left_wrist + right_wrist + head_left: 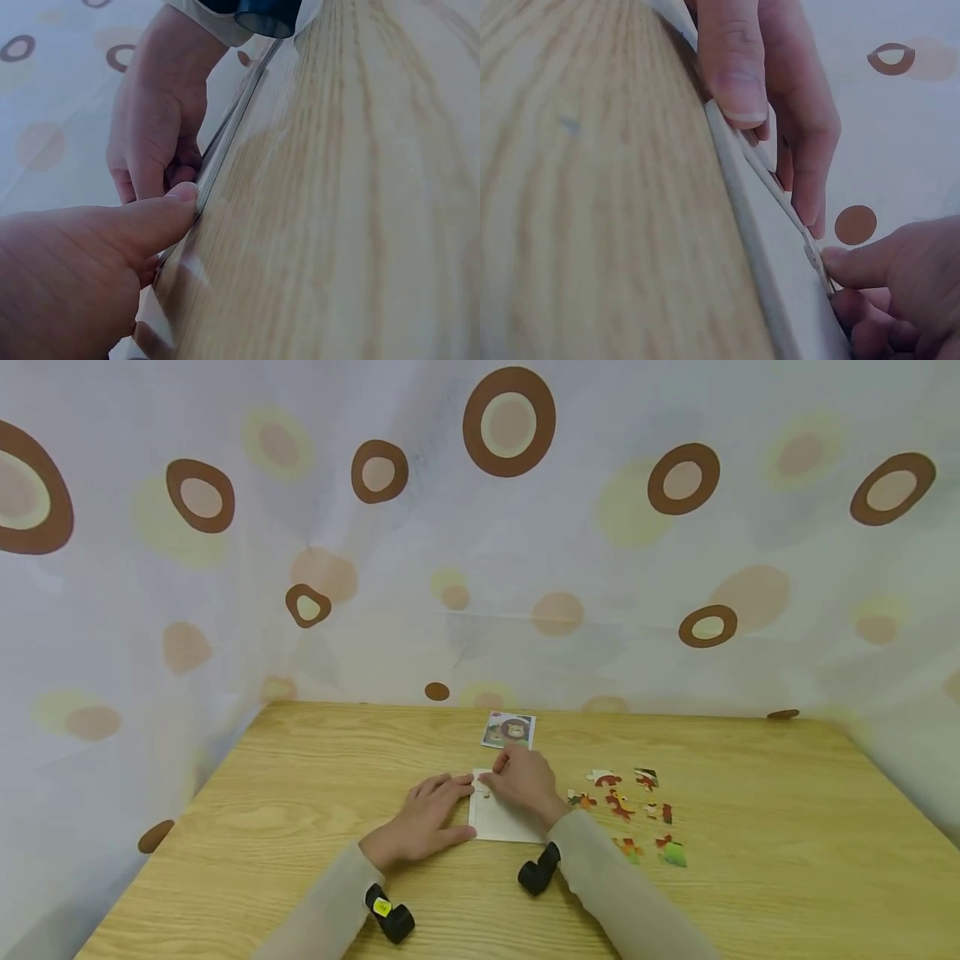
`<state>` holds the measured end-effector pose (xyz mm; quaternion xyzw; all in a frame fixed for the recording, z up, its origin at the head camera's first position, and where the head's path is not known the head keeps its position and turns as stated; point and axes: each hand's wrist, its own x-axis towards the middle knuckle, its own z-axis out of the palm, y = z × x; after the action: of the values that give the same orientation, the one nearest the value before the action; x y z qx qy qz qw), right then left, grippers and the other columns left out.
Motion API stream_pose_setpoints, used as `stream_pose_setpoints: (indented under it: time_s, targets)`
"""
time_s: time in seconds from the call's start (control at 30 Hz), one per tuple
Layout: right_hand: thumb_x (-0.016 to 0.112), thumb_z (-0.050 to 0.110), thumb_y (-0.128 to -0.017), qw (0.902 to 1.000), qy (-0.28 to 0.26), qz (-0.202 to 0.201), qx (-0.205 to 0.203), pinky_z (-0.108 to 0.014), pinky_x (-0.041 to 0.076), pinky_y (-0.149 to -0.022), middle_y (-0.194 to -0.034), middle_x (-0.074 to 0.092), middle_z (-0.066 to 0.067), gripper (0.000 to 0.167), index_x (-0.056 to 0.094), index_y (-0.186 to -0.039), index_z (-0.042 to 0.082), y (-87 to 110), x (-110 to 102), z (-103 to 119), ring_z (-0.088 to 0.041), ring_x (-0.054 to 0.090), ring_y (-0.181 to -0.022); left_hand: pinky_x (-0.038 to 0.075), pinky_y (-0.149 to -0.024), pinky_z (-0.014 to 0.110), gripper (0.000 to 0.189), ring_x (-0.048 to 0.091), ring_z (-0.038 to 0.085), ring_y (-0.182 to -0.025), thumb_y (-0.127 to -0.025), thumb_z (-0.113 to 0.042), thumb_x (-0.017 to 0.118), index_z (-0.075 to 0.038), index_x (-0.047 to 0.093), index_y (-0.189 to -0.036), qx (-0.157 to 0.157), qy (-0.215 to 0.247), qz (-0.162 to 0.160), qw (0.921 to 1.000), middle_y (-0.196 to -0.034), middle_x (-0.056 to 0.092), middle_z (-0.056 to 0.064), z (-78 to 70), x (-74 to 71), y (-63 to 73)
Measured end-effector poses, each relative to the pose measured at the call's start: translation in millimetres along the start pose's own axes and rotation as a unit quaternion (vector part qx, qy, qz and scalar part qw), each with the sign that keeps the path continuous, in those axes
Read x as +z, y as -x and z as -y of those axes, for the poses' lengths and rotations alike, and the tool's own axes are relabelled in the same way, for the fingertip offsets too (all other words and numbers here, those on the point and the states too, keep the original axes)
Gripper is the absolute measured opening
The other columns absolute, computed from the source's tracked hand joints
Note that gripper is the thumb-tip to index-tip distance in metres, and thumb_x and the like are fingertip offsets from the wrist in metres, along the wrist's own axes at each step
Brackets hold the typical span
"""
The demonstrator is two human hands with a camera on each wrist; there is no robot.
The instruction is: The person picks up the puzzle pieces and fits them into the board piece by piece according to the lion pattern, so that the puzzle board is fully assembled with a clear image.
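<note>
A shallow white puzzle tray (504,827) lies on the table between the two hands. My left hand (429,823) rests beside it with fingers spread, the fingertips and thumb touching its left edge. My right hand (529,783) reaches over the tray and pinches a small puzzle piece (484,792) with thumb and index finger at the upper left corner. Edge-on in the right wrist view, that piece (813,256) shows as a thin layer at the right thumb, its picture hidden. In the left wrist view, the left thumb (169,217) presses along the tray's rim.
A picture card with a lion (512,729) lies just behind the tray. Several loose puzzle pieces (619,805) are spread picture side up to the right, partly behind the right forearm. A patterned cloth (495,643) hangs along the back of the wooden table (300,760).
</note>
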<state>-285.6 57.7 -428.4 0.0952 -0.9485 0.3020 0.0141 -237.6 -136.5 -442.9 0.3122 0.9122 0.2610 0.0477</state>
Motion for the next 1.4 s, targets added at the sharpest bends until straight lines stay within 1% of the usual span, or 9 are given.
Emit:
stream_pose_setpoints:
  time_s: [0.23,0.37,0.47,0.57,0.73,0.97,1.07,1.27,1.4]
  targets:
    - [0.070,0.027,-0.088,0.9974,-0.060,-0.010,-0.038,-0.026,0.037,-0.056,-0.066,0.055,0.000,0.022,0.061,-0.076,0.010,1.7,-6,-2,-0.014,0.047,-0.058,0.015,-0.111,0.062,0.057,0.020,0.042,-0.143,-0.097,-0.037,0.055,-0.006,0.040,-0.143,-0.007,0.001,0.000,1.0000,-0.156,0.030,0.010,1.5,-3.1,-2.8]
    - [0.067,0.021,-0.090,0.9955,-0.083,0.005,-0.045,-0.025,0.035,-0.058,-0.066,0.051,0.000,0.019,0.060,-0.077,0.009,4.6,-9,-5,-0.012,0.044,-0.060,0.016,-0.110,0.062,0.057,0.022,0.041,-0.142,-0.096,-0.038,0.057,-0.008,0.042,-0.143,-0.008,-0.009,-0.001,0.9999,-0.155,0.032,0.009,1.9,-2.2,-2.4]
    - [0.066,0.018,-0.091,0.9950,-0.087,0.011,-0.047,-0.025,0.035,-0.059,-0.067,0.049,0.000,0.017,0.060,-0.078,0.009,8.8,-13,-10,-0.012,0.043,-0.061,0.017,-0.109,0.063,0.057,0.023,0.041,-0.142,-0.096,-0.038,0.058,-0.008,0.043,-0.142,-0.006,-0.005,0.001,1.0000,-0.155,0.034,0.009,1.1,-0.2,-1.5]
    - [0.067,0.016,-0.090,0.9946,-0.091,0.003,-0.051,-0.025,0.034,-0.059,-0.067,0.049,0.000,0.016,0.060,-0.079,0.008,12.9,-19,-14,-0.013,0.043,-0.062,0.016,-0.109,0.064,0.057,0.023,0.042,-0.142,-0.096,-0.038,0.058,-0.008,0.043,-0.142,-0.003,0.002,-0.001,1.0000,-0.155,0.034,0.009,0.2,1.5,-1.5]
    - [0.067,0.015,-0.090,0.9941,-0.092,0.001,-0.057,-0.023,0.035,-0.056,-0.067,0.050,0.000,0.013,0.062,-0.081,0.008,17.8,-29,-23,-0.012,0.043,-0.059,0.017,-0.109,0.064,0.057,0.023,0.041,-0.142,-0.095,-0.039,0.058,-0.008,0.044,-0.142,-0.007,0.000,-0.005,1.0000,-0.154,0.034,0.009,0.6,2.4,-0.4]
    - [0.064,0.012,-0.092,0.9909,-0.084,-0.002,-0.105,-0.023,0.036,-0.052,-0.065,0.054,0.000,0.009,0.063,-0.085,0.006,23.4,-50,-39,-0.009,0.043,-0.054,0.016,-0.109,0.064,0.057,0.023,0.041,-0.142,-0.095,-0.037,0.058,-0.007,0.043,-0.142,-0.006,0.008,-0.009,0.9999,-0.154,0.034,0.010,1.2,1.5,1.2]
    - [0.062,0.011,-0.092,0.9900,-0.084,0.002,-0.113,-0.023,0.036,-0.051,-0.065,0.055,-0.001,0.008,0.063,-0.087,0.006,25.8,-58,-49,-0.009,0.042,-0.053,0.016,-0.108,0.064,0.057,0.023,0.041,-0.142,-0.095,-0.037,0.058,-0.007,0.043,-0.142,-0.005,0.011,-0.008,0.9999,-0.154,0.034,0.010,0.9,1.3,1.8]
    - [0.059,0.012,-0.095,0.9874,-0.074,0.013,-0.139,-0.025,0.039,-0.053,-0.073,0.059,-0.001,0.007,0.062,-0.092,0.006,30.3,-75,-65,-0.009,0.045,-0.055,0.015,-0.109,0.064,0.057,0.022,0.041,-0.142,-0.096,-0.037,0.058,-0.007,0.043,-0.142,-0.006,0.015,-0.005,0.9999,-0.155,0.033,0.010,-0.4,1.2,1.8]
    - [0.058,0.012,-0.096,0.9863,-0.070,0.021,-0.148,-0.026,0.039,-0.053,-0.077,0.060,-0.005,0.008,0.062,-0.096,0.005,28.9,-89,-75,-0.011,0.045,-0.057,0.015,-0.109,0.064,0.057,0.022,0.041,-0.142,-0.096,-0.037,0.057,-0.007,0.042,-0.143,-0.008,0.014,-0.004,0.9999,-0.155,0.033,0.010,-1.1,0.5,1.7]
